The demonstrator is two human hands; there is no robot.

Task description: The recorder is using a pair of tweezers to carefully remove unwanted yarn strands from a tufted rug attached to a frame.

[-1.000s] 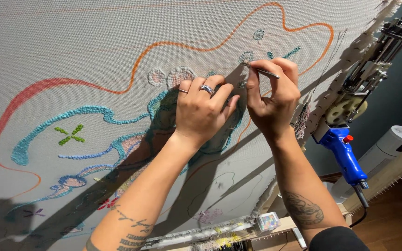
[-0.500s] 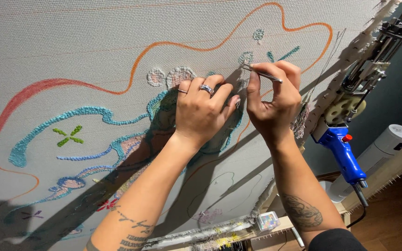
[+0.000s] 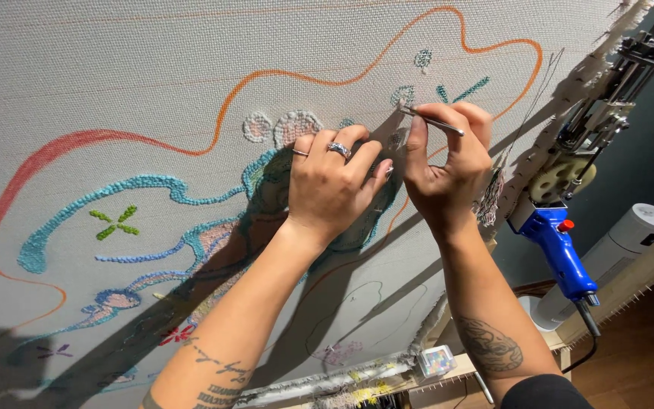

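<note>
So the right hand (image 3: 448, 170) has its grip pressed together on a thin silver metal tool (image 3: 431, 121), pinched between thumb and fingers; the tool's tip sits right against the pale grey woven backing cloth (image 3: 115, 68), just below a small tufted grey patch near the top of the design. The left hand (image 3: 334, 185) isn't holding anything; its fingers are loosely curled and laid flat against the cloth just beside the right one, rings on two fingers, partly covering a stretch of teal tufted yarn outline (image 3: 100, 201).

Around them: an orange yarn line (image 3: 281, 74) loops across the upper cloth; two round pale tufted circles (image 3: 281, 127) sit just above the left hand's knuckles; a little green yarn cross (image 3: 115, 223) is well off to the left. The hands throw dark shadows down over the lower design.

Off the right edge of the frame hangs a blue tufting gun (image 3: 558, 250); near it stands a white cylinder-shaped appliance (image 3: 622, 250) on a wooden floor (image 3: 645, 356); the wall behind is dark teal.
</note>
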